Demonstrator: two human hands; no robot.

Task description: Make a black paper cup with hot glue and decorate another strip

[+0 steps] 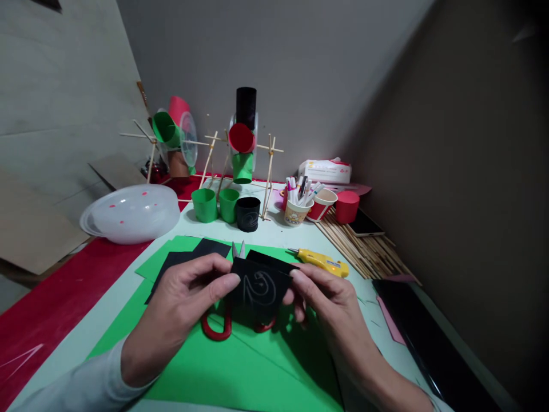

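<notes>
A small piece of black paper [261, 289] with a white chalk numeral drawn on it is held up between both hands above the table. My left hand [189, 297] pinches its left edge with thumb and fingers closed. My right hand [323, 294] pinches its right edge the same way. Under the paper lie red-handled scissors [218, 329], their tips [238, 249] poking out beyond the paper. They rest on green paper sheets [240, 366], with more black paper [189, 257] to the left.
A yellow glue gun [321, 261] lies right of the hands beside wooden sticks [364, 252]. Behind stand green cups [205, 204], a black cup [248, 213], a cup of markers [297, 207], red cups [346, 206], a stick-and-cup structure [242, 143] and a clear plastic lid [131, 213].
</notes>
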